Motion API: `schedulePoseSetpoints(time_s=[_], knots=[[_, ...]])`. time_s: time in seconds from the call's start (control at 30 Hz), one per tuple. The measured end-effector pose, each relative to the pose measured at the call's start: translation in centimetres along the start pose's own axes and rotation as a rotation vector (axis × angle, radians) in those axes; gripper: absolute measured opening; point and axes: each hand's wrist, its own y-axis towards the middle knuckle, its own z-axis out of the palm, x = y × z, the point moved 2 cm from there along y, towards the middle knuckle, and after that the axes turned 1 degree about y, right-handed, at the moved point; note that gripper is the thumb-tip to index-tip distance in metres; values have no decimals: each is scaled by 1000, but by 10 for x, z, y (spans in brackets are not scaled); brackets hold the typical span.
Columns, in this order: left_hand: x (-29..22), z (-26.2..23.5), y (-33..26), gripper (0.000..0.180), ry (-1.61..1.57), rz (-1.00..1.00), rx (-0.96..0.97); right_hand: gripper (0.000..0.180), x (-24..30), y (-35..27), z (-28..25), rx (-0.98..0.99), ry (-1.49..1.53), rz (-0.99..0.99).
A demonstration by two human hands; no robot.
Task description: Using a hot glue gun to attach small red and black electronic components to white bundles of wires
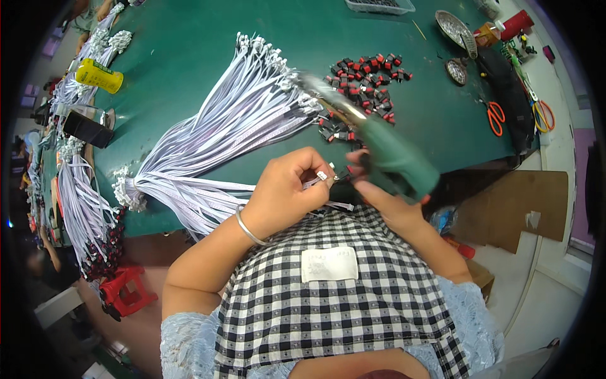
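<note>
My left hand, with a metal bangle at its wrist, pinches the end of a white cable close to a small white connector. Opposite it, my right hand is closed around a tool with a green handle and a metallic front end, smeared by motion so its kind is unclear. Between the hands a small black and red part shows at my fingertips; which hand grips it is hard to see. A big bundle of white cables fans across the green table just beyond my left hand.
Loose black and red parts lie in a heap beyond my right hand. A yellow bottle and a dark phone are at the left. Orange-handled scissors and a metal dish lie right. A red stool stands below left.
</note>
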Motion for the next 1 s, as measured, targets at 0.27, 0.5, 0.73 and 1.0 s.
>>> schedulePoseSetpoints(time_s=[0.27,0.5,0.73,1.0], knots=[[7,-7,-4,11,104,125,-44,20,-1,0,6,-42,-228,25],[6,2,-4,13,-211,17,-37,19,-14,-5,4,2,-151,65],[7,3,-5,12,-187,23,-104,26,-19,-5,1,71,-270,-102],[6,3,-7,9,86,99,-99,26,-21,-10,1,63,-229,-27]])
